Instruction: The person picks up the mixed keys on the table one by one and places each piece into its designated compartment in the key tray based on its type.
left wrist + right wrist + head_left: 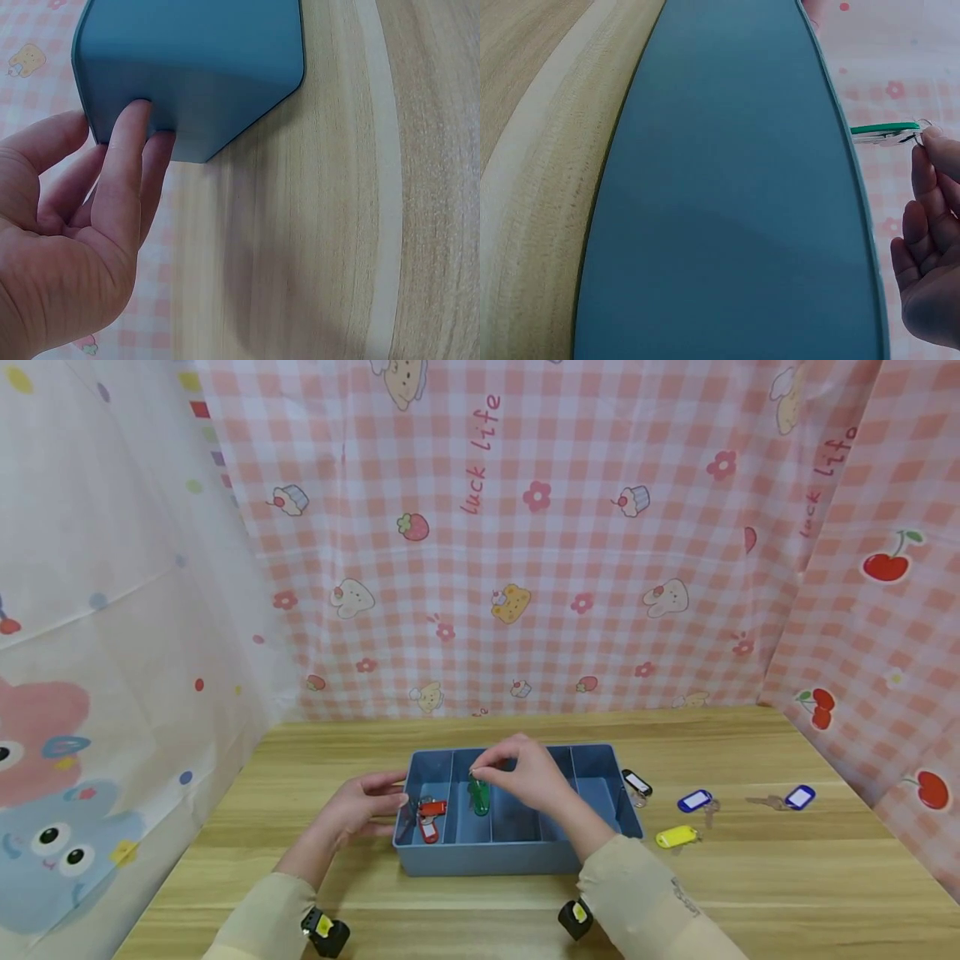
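A blue divided box [480, 860] stands on the table. At its left end my left hand [367, 807] rests its fairly straight fingers against the end wall; in the left wrist view, fingertips [135, 109] touch the outside of the box. My right hand [528, 772] is over the middle of the box, thumb and forefinger pinching the metal ring of a green key tag [480, 797]. That tag hangs over the second compartment from the left. In the right wrist view, a key [889, 138] dangles beside the green tag. Red key tags [429, 831] lie in the leftmost compartment.
Right of the box lie a black key tag [637, 782] close against its wall, a yellow tag [677, 837] and two blue tags with keys, one nearer [695, 801] and one farther right [800, 797]. A checked cloth [525, 652] hangs behind the table.
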### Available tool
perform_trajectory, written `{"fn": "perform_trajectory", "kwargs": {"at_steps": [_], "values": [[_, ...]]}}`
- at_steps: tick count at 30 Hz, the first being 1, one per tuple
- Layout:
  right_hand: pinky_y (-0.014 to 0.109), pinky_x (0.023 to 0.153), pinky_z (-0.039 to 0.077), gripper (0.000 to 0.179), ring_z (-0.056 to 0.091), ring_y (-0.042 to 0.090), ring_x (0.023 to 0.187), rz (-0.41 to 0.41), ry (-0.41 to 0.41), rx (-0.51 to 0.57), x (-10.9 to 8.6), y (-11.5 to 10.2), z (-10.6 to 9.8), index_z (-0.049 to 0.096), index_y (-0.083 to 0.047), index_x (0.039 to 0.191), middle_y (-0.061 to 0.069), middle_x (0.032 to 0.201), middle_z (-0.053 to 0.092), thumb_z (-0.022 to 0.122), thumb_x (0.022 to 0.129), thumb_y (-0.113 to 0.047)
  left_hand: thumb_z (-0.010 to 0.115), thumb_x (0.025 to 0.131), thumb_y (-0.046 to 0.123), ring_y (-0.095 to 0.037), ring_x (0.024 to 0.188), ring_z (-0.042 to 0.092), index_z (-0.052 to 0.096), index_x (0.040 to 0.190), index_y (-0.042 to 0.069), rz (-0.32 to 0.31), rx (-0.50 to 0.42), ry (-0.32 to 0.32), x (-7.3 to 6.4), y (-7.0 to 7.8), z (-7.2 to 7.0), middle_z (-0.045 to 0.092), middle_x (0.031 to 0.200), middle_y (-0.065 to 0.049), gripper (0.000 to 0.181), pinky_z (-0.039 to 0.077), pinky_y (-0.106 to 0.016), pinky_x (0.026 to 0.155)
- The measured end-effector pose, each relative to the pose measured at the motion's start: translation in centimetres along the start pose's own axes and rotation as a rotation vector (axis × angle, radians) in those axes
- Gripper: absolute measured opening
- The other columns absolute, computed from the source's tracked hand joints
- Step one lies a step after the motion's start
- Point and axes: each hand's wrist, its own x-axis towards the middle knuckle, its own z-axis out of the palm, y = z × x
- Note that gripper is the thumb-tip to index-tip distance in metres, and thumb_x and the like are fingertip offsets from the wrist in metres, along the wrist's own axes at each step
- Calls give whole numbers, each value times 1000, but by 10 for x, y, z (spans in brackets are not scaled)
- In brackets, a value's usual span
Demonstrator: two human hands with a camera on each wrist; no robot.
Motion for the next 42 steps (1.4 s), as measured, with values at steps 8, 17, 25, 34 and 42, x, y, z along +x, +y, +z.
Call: {"fn": "perform_trajectory", "kwargs": {"at_steps": [8, 17, 25, 34, 42], "values": [[30, 70, 50, 6, 56, 13, 78, 1, -52, 12, 3, 3, 4, 79, -17, 91, -10, 85, 69, 73, 92, -18, 67, 95, 6, -28, 106, 64, 50, 143, 0, -9, -7, 8, 1, 0, 0, 53, 137, -27, 52, 59, -47, 78], [29, 67, 51, 8, 59, 12, 74, 41, -78, 18, 3, 4, 6, 79, -11, 93, -7, 86, 70, 72, 92, -16, 67, 95, 7, -28, 104, 64, 50, 143, 1, -11, 3, 9, 0, 0, 0, 53, 137, -26, 52, 59, -47, 77], [29, 67, 52, 8, 59, 11, 75, 98, -75, 0, 2, 7, 9, 79, -12, 93, -7, 87, 69, 73, 92, -17, 67, 95, 6, -28, 104, 64, 49, 144, 0, -7, -4, 1, -1, 0, 0, 52, 137, -28, 52, 59, -48, 77], [27, 59, 43, 17, 51, 15, 69, 51, -70, -10, 1, 7, 8, 76, -9, 108, -6, 87, 67, 71, 93, -16, 66, 95, 5, -30, 106, 63, 49, 144, -1, -2, -17, -9, -1, 1, 0, 52, 137, -29, 53, 59, -49, 78], [30, 63, 47, 17, 55, 15, 76, 12, -73, 17, -3, 4, 6, 75, -13, 109, -7, 89, 67, 71, 93, -18, 66, 95, 5, -30, 105, 64, 49, 144, 0, -3, -17, -5, -2, 2, 0, 52, 137, -29, 53, 58, -49, 79]]}}
